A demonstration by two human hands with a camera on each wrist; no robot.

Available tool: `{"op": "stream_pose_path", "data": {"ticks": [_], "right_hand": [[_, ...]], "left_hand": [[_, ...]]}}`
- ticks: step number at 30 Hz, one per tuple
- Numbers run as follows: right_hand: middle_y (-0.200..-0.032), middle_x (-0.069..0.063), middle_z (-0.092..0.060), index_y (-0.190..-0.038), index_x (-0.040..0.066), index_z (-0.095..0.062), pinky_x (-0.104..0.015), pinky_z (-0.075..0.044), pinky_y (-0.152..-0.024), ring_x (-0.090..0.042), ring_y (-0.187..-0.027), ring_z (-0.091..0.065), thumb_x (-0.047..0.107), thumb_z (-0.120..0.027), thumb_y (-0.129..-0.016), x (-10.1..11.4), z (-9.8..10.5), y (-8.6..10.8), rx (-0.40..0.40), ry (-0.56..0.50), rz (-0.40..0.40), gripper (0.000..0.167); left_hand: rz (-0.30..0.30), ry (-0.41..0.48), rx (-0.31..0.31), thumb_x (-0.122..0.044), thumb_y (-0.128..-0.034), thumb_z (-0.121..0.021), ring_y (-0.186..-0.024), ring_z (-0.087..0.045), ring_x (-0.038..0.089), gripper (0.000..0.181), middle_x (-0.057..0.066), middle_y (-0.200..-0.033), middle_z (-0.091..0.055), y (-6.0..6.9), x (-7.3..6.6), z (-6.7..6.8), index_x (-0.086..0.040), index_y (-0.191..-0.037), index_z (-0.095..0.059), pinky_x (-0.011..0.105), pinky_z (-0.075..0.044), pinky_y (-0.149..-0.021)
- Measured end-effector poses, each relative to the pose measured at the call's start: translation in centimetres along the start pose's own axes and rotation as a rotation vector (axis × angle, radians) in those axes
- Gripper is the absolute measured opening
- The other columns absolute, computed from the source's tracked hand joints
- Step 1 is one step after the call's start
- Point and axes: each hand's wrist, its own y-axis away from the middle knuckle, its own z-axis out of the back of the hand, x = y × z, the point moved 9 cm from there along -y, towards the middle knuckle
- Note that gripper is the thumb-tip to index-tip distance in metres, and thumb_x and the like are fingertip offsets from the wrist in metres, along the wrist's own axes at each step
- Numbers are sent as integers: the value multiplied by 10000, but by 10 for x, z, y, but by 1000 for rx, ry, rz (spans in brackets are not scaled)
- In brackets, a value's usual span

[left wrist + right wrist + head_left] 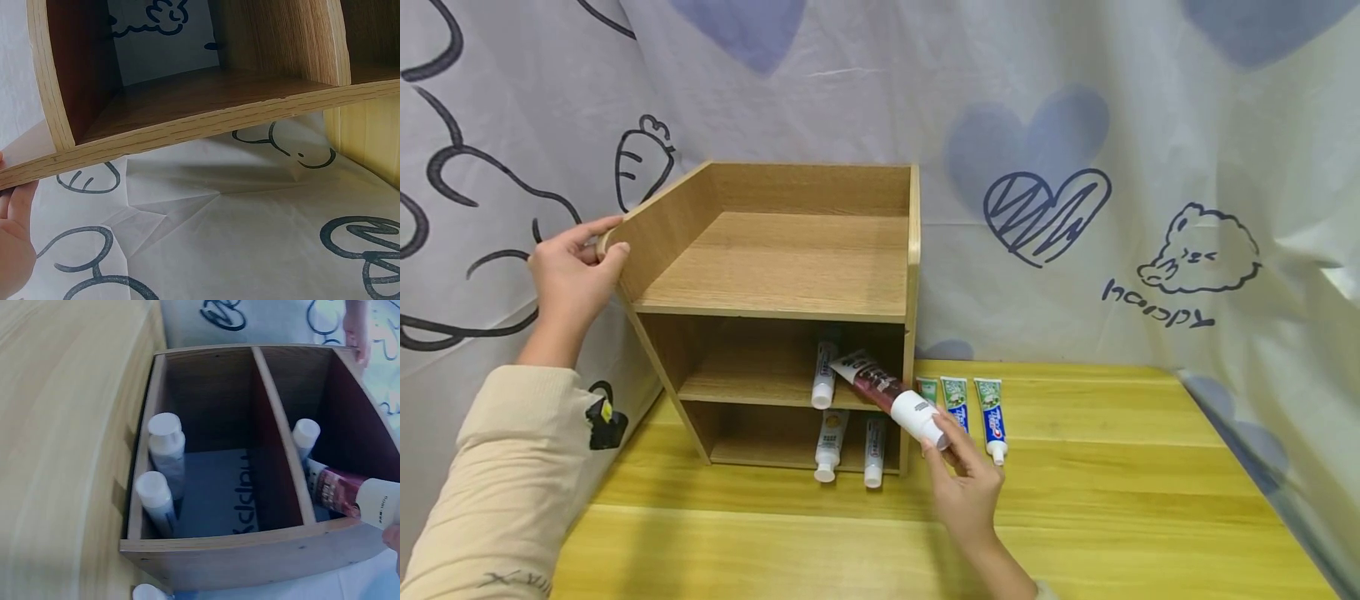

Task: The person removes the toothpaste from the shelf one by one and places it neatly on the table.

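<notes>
In the head view we see bright light falling from above: the shelf (775, 258) is well lit on top but dim inside, and soft shadows cross the table (1112, 508). We notice pale glare on the creased cloth (865, 92) at far right. The right wrist view looks bluish and hazy to us, straight edges bowing.
</notes>
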Motion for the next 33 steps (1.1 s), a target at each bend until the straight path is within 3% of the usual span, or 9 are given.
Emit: {"op": "stream_pose_path", "data": {"ticks": [3,6,8,14,16,25,33], "right_hand": [[-1066,-324,-605,-1010,-185,-613,-187,-532,-687,-6,-1003,-623,-253,-618,-676,-1,5,-6,17,-45,-50,341],[-1026,-389,-573,-1015,-198,-604,-185,-530,-689,-8,-978,-632,-261,-611,-679,0,9,-12,31,-83,-52,342],[-1035,-363,-583,-1009,-208,-597,-190,-529,-699,-8,-966,-638,-258,-610,-682,-1,12,-15,41,-100,-66,331],[-1076,24,-649,-994,-205,-601,-193,-533,-669,-9,-898,-659,-219,-618,-711,-12,20,-23,58,-141,-169,284],[-1060,84,-646,-992,-198,-607,-198,-536,-653,-8,-871,-664,-205,-626,-717,-16,22,-26,70,-144,-208,276],[-996,109,-689,-984,-189,-617,-158,-531,-658,-20,-831,-673,-187,-624,-738,-26,32,-41,130,-185,-343,246],[-994,83,-701,-994,-126,-650,-207,-538,-712,-65,-889,-678,-149,-631,-761,-25,39,-49,179,-203,-435,234]], "left_hand": [[5,1,4,-100,-835,-572,-485,-477,-208,351,-407,-508,-426,0,1,0,-18,-1171,-637,31,-372,-431],[6,-1,5,-102,-837,-573,-485,-476,-207,352,-405,-510,-428,0,1,-1,-18,-1173,-636,31,-373,-432],[7,-1,4,-98,-837,-573,-480,-476,-205,350,-405,-505,-426,1,1,-1,-17,-1171,-637,32,-372,-429],[3,-14,4,-105,-838,-571,-468,-471,-200,348,-406,-497,-420,0,1,-1,-22,-1170,-639,43,-364,-410],[-1,-18,1,-107,-838,-570,-469,-469,-202,348,-407,-499,-418,0,1,0,-24,-1168,-641,43,-362,-410],[-9,6,-4,-84,-829,-572,-462,-473,-194,345,-397,-496,-432,1,1,-1,-2,-1158,-641,41,-358,-405],[-2,-25,-3,-103,-839,-576,-468,-464,-202,345,-407,-496,-414,0,0,-1,-22,-1168,-641,43,-349,-406]]}}
